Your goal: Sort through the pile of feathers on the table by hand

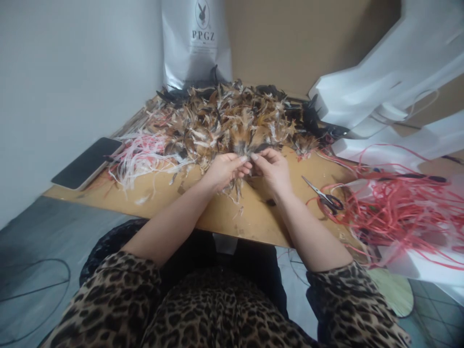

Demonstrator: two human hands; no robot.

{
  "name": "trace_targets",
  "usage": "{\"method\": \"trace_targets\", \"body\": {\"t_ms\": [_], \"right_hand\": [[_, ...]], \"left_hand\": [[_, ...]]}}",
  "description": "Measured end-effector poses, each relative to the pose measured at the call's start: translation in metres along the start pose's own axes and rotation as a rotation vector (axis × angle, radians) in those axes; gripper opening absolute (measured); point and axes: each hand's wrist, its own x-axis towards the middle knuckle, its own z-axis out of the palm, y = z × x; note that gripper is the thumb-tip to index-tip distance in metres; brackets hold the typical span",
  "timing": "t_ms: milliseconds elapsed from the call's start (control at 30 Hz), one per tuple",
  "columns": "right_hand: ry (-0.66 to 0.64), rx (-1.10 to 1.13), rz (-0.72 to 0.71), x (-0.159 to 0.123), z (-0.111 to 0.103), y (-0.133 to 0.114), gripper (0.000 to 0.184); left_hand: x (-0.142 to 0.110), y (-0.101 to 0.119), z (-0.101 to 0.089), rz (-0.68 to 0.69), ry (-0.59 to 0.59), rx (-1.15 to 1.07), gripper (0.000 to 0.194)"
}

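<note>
Where the left hand (225, 172) and the right hand (273, 174) meet, a small fan-shaped tuft of brown and grey feathers (242, 137) stands just beyond the fingertips, its long axis pointing away from the person. Each hand pinches the narrow base between thumb and fingers, from opposite sides, so neither is clearly nearer. Behind the tuft spreads a heap of brown, white and black feathers (199, 121) on the tan wooden table (253, 224); metal scissors with black handles (325, 196) lie to the right of the right hand.

a brown feather tuft (242, 137) fans out; pinched at base.
</note>
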Motion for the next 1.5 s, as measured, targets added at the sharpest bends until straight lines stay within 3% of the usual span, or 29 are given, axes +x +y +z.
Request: {"method": "trace_targets", "body": {"t_ms": [467, 700, 867, 1067, 1200, 1300, 1500], "right_hand": [[0.0, -0.003, 0.093, -0.001, -0.001, 0.001, 0.035], [-0.058, -0.136, 0.086, 0.003, -0.005, -0.006, 0.034], [-0.155, -0.365, 0.039, 0.006, -0.031, -0.028, 0.027], [-0.196, -0.97, -0.1, 0.009, -0.084, -0.05, 0.012], [-0.259, -1.256, -0.007, 0.002, -0.103, -0.049, 0.009], [-0.248, -1.303, 0.047, -0.005, -0.11, -0.046, 0.009], [-0.058, -1.184, -0.093, -0.015, -0.113, -0.039, 0.022]], "left_hand": [[-0.003, 0.001, 0.003, -0.007, -0.027, 0.06, 0.018], [-0.002, -0.001, 0.002, 0.005, 0.003, 0.092, 0.018], [-0.003, 0.002, 0.002, 0.015, 0.024, 0.055, 0.023], [-0.003, 0.008, 0.004, 0.002, 0.083, -0.047, 0.017], [-0.002, 0.007, 0.001, 0.017, 0.055, -0.076, 0.018], [-0.001, 0.005, -0.001, 0.022, 0.039, -0.081, 0.017], [0.0, 0.005, -0.003, 0.024, 0.038, -0.076, 0.011]]}}
